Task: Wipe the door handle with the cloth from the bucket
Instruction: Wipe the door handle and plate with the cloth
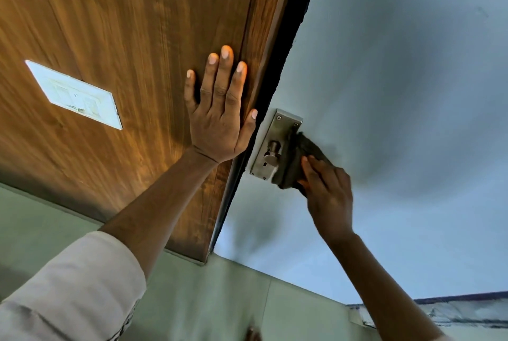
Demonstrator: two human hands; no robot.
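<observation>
Door handle of brushed steel [272, 148], mounted on a long rectangular steel plate [277, 142] near the edge of a pale grey-blue door [398, 79], is being reached by a dark, crumpled cloth [298, 160]; the cloth is pinched in the right hand [327, 192], whose fingers are curled closed around its lower fold, and it is pressed against the right side of the plate, so that whatever lies behind it is hidden. The left hand [220, 115] is laid flat, fingers spread and holding nothing, on a brown wood-grain panel [123, 38] just beside the dark gap [280, 65] between panel and door; a white rectangular switch plate [74, 94] is set well apart on that panel.

Several risks may be judged; the left thumb lies close to the gap and could be caught if the door were swung by the wiping pressure; the cloth could be snagged on the plate's corners or screws; the cloth, if wet, could leave streaks on the painted door.

Room for movement is wide to the right and above on the bare door; it is tight to the left, where plate, gap and braced hand crowd together.
</observation>
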